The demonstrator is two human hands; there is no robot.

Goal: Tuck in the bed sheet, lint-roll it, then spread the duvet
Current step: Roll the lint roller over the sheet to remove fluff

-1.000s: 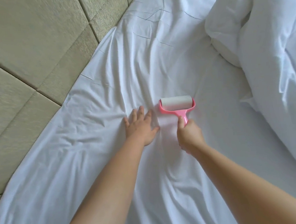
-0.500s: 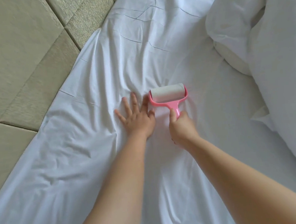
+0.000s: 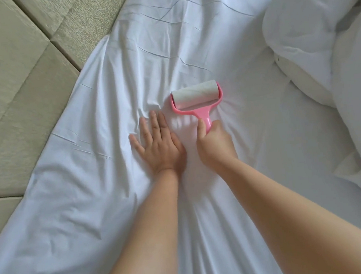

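The pink lint roller [image 3: 196,100] lies with its roll on the white bed sheet [image 3: 248,115], just ahead of the right hand [image 3: 215,147], whose fingers are wrapped round its handle. Beside it the left hand [image 3: 160,148] presses flat, fingers straight. The bunched duvet [image 3: 321,30] lies to the right; padded headboard [image 3: 21,73] to the left.

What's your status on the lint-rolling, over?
Right hand grips pink lint roller, roll down on sheet. Left hand flat, pressing sheet beside it. Sheet wrinkled ahead. Duvet bunched at right, unspread.
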